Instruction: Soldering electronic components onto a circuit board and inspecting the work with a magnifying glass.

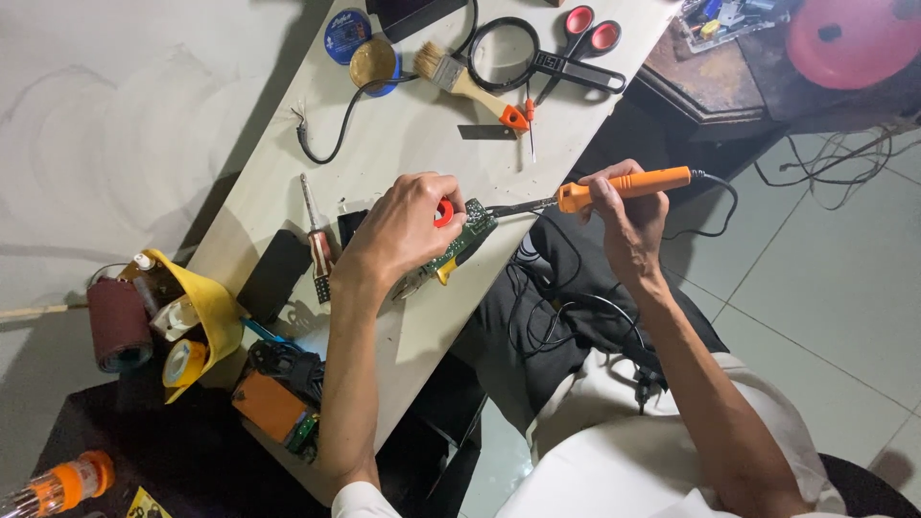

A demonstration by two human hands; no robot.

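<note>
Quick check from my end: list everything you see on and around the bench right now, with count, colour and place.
circuit board: 1, green, bench centre, under the left hand
red ring part: 1, red, on the board at the left fingers
soldering iron: 1, orange handle, tip at the board's edge
pliers: 1, yellow grips, under the board
screwdriver: 1, brown handle, left of the board
paintbrush: 1, wooden with an orange end, top of the bench
magnifier: 1, black, top
scissors: 1, red handles, top
tins: 2, blue, top
sandpaper roll: 1, dark red, far left
bench: 1, pale
left hand: on the board
right hand: holding the iron
</note>
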